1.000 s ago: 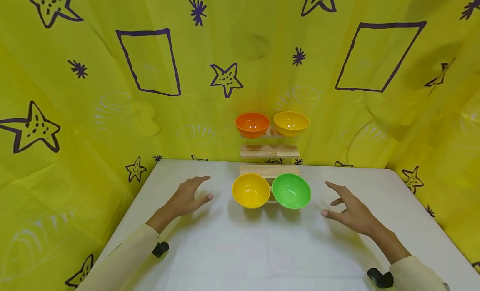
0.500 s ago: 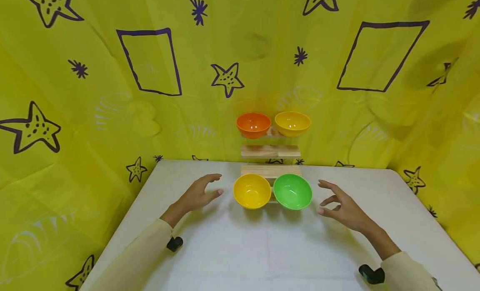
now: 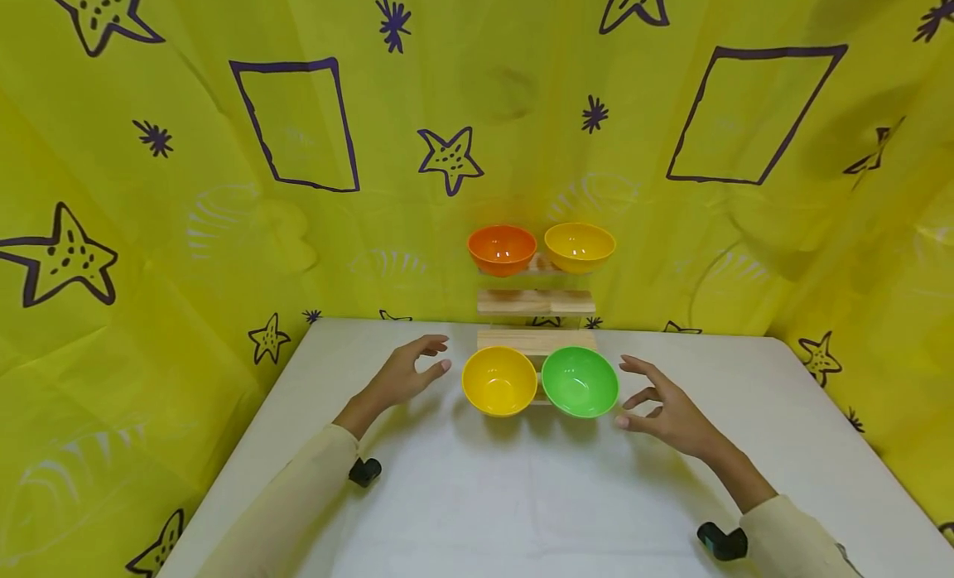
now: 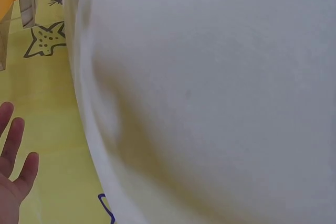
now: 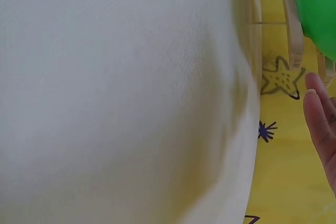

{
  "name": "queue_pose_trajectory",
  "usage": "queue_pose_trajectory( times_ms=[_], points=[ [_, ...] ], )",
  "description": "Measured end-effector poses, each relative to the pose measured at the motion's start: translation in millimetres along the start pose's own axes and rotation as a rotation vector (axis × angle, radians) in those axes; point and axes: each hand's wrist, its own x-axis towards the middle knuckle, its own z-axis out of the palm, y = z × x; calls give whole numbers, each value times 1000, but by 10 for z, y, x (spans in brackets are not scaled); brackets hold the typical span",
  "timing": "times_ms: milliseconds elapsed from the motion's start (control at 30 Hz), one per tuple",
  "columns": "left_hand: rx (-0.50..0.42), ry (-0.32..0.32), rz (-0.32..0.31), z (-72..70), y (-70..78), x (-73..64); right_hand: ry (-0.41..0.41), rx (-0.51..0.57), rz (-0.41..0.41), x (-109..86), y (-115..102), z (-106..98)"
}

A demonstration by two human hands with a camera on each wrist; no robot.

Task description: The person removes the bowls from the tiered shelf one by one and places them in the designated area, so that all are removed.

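1. Your two hands flank a pair of bowls above a white table (image 3: 447, 495), the left hand (image 3: 402, 375) on one side, the right hand (image 3: 667, 411) on the other.
2. The front yellow bowl (image 3: 499, 383) and the green bowl (image 3: 580, 383) sit side by side at the low front of a wooden rack (image 3: 536, 302); whether their rims touch, you cannot tell.
3. The front yellow bowl lies to the right of your left hand, roughly level with it, a small gap between rim and fingertips. The thumb stands apart from the fingers; the hand holds nothing.
4. The green bowl lies to the left of your right hand, just beyond the spread thumb and forefinger. The right wrist view shows its fingertips clear of the bowl.
5. Your right hand is the nearer to its bowl. Both bowls are round, with no long axis; their row runs crosswise, so a grip from either side would seem to close inward on the outer rims.
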Motion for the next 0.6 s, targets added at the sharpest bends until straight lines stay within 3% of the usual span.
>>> queue_pose_trajectory(
  times_ms=[600],
  points=[
    [-118,26,0,93,92,243,12,82,3,72,-25,131]
  ],
)
